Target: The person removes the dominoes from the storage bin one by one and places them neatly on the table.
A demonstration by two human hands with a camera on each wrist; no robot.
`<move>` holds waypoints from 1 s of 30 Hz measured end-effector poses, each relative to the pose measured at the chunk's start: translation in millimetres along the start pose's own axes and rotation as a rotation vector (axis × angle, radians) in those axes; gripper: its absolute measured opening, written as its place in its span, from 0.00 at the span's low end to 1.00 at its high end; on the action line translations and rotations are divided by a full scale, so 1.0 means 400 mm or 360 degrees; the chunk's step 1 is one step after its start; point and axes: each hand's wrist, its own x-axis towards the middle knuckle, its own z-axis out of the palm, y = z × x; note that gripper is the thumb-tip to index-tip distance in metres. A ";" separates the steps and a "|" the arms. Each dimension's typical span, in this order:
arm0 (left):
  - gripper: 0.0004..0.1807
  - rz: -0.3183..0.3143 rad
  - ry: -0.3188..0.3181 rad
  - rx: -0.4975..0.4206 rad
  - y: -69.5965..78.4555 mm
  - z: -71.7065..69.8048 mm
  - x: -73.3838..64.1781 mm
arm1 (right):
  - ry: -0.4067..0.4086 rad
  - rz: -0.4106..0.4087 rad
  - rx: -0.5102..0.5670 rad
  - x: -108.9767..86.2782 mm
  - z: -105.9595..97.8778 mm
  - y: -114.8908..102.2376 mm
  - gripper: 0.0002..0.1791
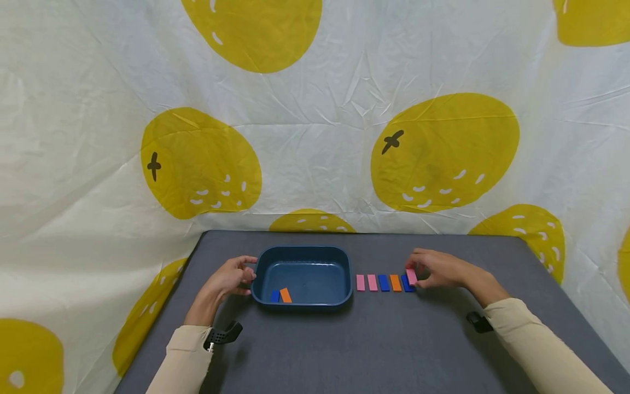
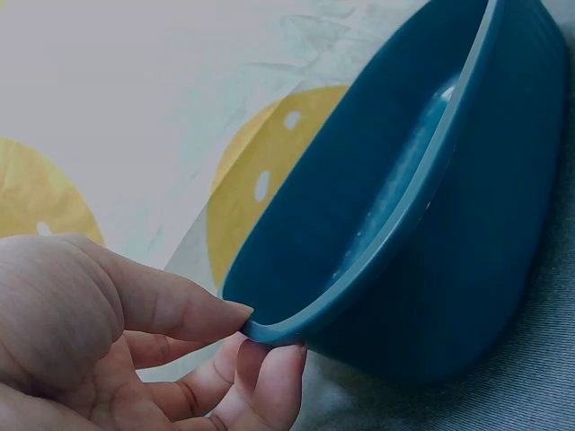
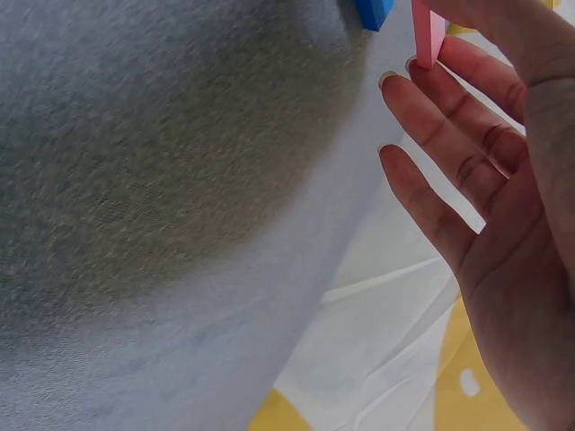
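Observation:
My left hand (image 1: 231,278) pinches the left rim of a dark blue plastic basin (image 1: 344,284), thumb on the inner side and fingers beneath the lip. At the right end of a row of small flat blocks, my right hand (image 1: 438,268) holds a pink block (image 1: 411,277) between thumb and fingertips. That block overlaps a blue block (image 1: 406,284) in the head view. Leftward along the row lie an orange block (image 1: 396,283), another blue block (image 1: 384,283) and two pink blocks (image 1: 366,283). In the right wrist view the held pink block (image 3: 429,36) shows at the top.
Inside the basin, near its front left corner, lie a blue block (image 1: 274,296) and an orange block (image 1: 285,295). The grey table (image 1: 374,350) has a hanging cloth (image 1: 315,164) with yellow fruit prints behind it. Both wrists wear dark straps (image 1: 223,334).

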 end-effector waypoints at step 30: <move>0.28 -0.0006 -0.0018 0.0014 0.005 0.001 -0.002 | -0.0065 0.0126 -0.0024 -0.016 0.030 0.025 0.21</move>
